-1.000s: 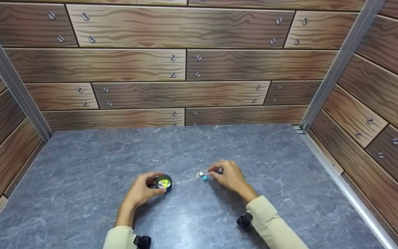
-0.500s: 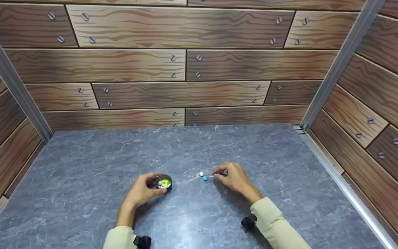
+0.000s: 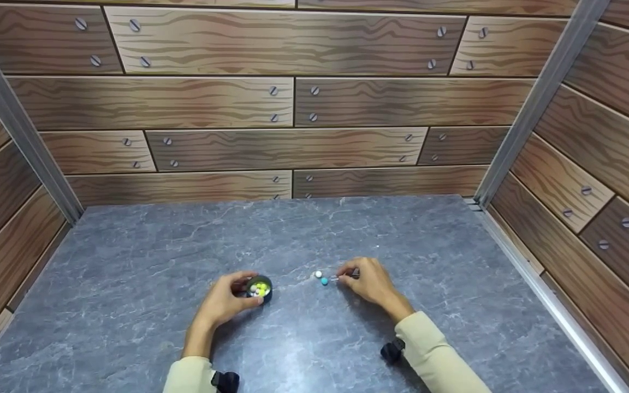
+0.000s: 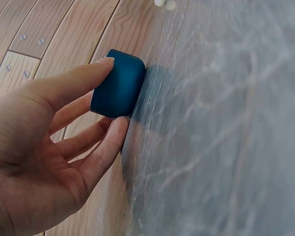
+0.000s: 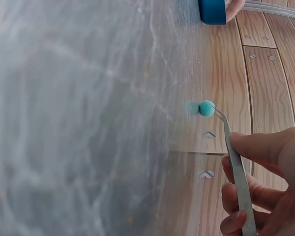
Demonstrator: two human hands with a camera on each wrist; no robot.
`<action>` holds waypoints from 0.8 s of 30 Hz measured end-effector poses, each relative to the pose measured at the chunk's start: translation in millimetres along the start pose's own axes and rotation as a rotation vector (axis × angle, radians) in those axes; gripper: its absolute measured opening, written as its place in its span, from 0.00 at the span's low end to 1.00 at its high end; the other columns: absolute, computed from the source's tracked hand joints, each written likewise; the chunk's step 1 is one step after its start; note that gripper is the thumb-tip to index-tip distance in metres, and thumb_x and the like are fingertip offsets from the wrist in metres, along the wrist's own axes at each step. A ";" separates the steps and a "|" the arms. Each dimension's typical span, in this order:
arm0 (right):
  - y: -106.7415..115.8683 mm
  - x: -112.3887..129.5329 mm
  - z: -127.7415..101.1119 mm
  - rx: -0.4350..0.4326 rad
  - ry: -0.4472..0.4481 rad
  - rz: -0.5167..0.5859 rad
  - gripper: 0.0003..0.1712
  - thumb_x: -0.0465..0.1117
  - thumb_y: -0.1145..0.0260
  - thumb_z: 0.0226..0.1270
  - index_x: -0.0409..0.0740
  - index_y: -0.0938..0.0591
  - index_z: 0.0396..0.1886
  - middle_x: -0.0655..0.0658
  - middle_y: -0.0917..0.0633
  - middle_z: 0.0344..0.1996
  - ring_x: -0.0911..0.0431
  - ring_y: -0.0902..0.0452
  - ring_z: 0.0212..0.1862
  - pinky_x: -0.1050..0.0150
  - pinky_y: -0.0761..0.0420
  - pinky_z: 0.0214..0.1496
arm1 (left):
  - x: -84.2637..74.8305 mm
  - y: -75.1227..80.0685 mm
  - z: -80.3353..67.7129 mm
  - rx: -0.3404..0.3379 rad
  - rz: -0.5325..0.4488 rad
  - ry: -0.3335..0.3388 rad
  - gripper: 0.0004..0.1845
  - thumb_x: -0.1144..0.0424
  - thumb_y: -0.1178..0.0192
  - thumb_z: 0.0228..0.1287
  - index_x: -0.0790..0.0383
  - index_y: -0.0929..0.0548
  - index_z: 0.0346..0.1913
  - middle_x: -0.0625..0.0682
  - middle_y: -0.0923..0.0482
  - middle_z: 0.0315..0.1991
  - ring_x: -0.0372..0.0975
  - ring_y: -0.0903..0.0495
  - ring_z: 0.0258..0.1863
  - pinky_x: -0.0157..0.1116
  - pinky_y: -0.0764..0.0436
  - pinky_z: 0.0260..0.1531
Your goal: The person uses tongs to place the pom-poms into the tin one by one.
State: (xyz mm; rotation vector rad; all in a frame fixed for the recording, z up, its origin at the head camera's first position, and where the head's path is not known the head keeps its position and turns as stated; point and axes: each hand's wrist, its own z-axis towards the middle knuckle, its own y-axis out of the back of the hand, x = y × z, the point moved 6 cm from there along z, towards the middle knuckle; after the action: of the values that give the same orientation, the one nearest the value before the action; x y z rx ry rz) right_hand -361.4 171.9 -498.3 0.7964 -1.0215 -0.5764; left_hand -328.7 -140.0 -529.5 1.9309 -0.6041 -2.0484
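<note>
My left hand [image 3: 224,299] holds a small round blue container [image 4: 119,86] upright on the table, thumb on one side and fingers on the other. Several yellow and white little balls [image 3: 260,288] lie inside it. In my right hand [image 3: 372,281] is a pair of metal tweezers [image 5: 240,184] with bent tips, pinched between thumb and fingers. Those tips reach the side of a turquoise ball [image 5: 206,108] on the table; whether they grip it I cannot tell. Just behind that ball sits a white ball [image 3: 318,274], left of the tweezers in the head view.
The grey marbled table [image 3: 183,240] is bordered by wood-patterned walls [image 3: 292,103] at the back and both sides. Metal rails [image 3: 549,305] run along the right edge and up the corners. A tiny white speck [image 3: 378,246] shows beyond my right hand.
My right hand has drawn back slightly to the right, and the tweezer tips have gone from beside the white ball to the turquoise one. The left hand and container stay put.
</note>
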 end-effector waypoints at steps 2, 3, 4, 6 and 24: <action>0.2 0.6 0.4 -0.002 0.012 0.002 0.03 0.36 0.23 0.59 0.48 0.07 0.33 0.48 0.08 0.32 0.55 0.16 0.35 0.64 0.22 0.37 | 0.1 0.2 0.2 -0.002 0.002 -0.002 0.29 0.67 0.22 0.53 0.62 0.16 0.61 0.59 0.14 0.55 0.49 0.16 0.53 0.52 0.19 0.58; 0.3 0.7 0.6 -0.004 0.019 0.001 0.03 0.36 0.23 0.59 0.48 0.07 0.32 0.49 0.09 0.31 0.55 0.17 0.34 0.64 0.22 0.37 | 0.0 0.2 0.3 -0.002 0.002 -0.003 0.29 0.67 0.22 0.53 0.62 0.16 0.61 0.59 0.14 0.55 0.49 0.16 0.53 0.52 0.19 0.58; 0.4 0.9 0.9 -0.005 0.022 -0.001 0.03 0.36 0.23 0.59 0.48 0.07 0.32 0.49 0.09 0.31 0.56 0.17 0.34 0.65 0.23 0.36 | 0.1 0.3 0.4 -0.002 0.003 -0.004 0.29 0.67 0.22 0.53 0.62 0.16 0.61 0.59 0.14 0.55 0.49 0.16 0.53 0.52 0.19 0.58; 0.5 1.6 1.5 -0.006 0.026 -0.004 0.03 0.36 0.23 0.59 0.49 0.07 0.32 0.49 0.09 0.31 0.57 0.18 0.33 0.65 0.24 0.36 | 0.2 0.4 0.5 -0.002 0.005 -0.004 0.29 0.67 0.22 0.53 0.62 0.16 0.61 0.59 0.14 0.56 0.50 0.16 0.53 0.52 0.19 0.59; -4.1 32.9 12.8 -0.016 0.070 0.012 0.02 0.37 0.23 0.60 0.46 0.07 0.33 0.48 0.09 0.30 0.53 0.15 0.34 0.65 0.21 0.35 | 0.2 -0.4 0.7 0.006 -0.004 -0.023 0.30 0.67 0.22 0.53 0.63 0.17 0.61 0.61 0.14 0.56 0.51 0.16 0.54 0.52 0.19 0.58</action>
State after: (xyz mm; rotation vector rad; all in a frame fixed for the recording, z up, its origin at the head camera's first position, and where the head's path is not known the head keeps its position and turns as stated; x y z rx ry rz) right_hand -359.4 141.0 -480.9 0.7902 -0.9560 -0.5422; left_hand -329.3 -139.7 -529.9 1.9159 -0.6119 -2.0765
